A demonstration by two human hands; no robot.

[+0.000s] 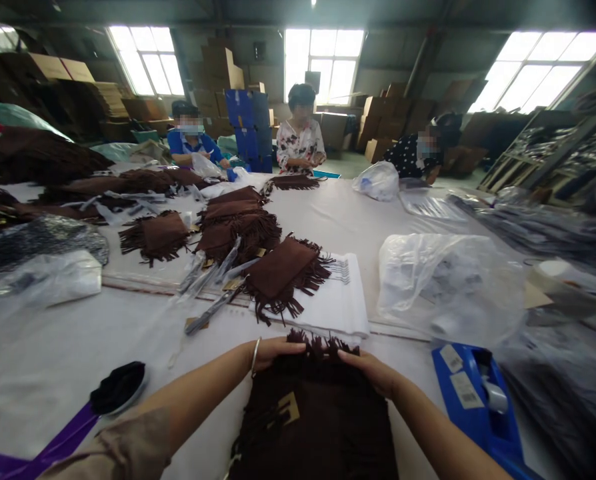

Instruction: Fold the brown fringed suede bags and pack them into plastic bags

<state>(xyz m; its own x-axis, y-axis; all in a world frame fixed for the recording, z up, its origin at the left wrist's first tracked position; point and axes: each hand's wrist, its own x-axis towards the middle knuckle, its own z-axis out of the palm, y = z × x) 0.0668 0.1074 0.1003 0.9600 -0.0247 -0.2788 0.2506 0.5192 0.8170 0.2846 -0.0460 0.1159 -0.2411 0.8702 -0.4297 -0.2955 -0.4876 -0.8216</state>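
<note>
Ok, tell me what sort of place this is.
Probably a textile packing workshop: fringed brown pieces lie about on a pale worktable, a blue tape dispenser stands at the right, and cardboard boxes are piled in the background.

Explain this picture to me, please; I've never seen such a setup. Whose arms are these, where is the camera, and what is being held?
There is no machine here. A person works with bare hands, and a camera worn on the head looks forward and down, so the arms come in from below. The left hand and right hand hold a dark brown fringed cloth near its far edge. On the pale table lie more brown fringed pieces, a clear plastic bag and a blue tape dispenser. Three other people are beyond.
</note>
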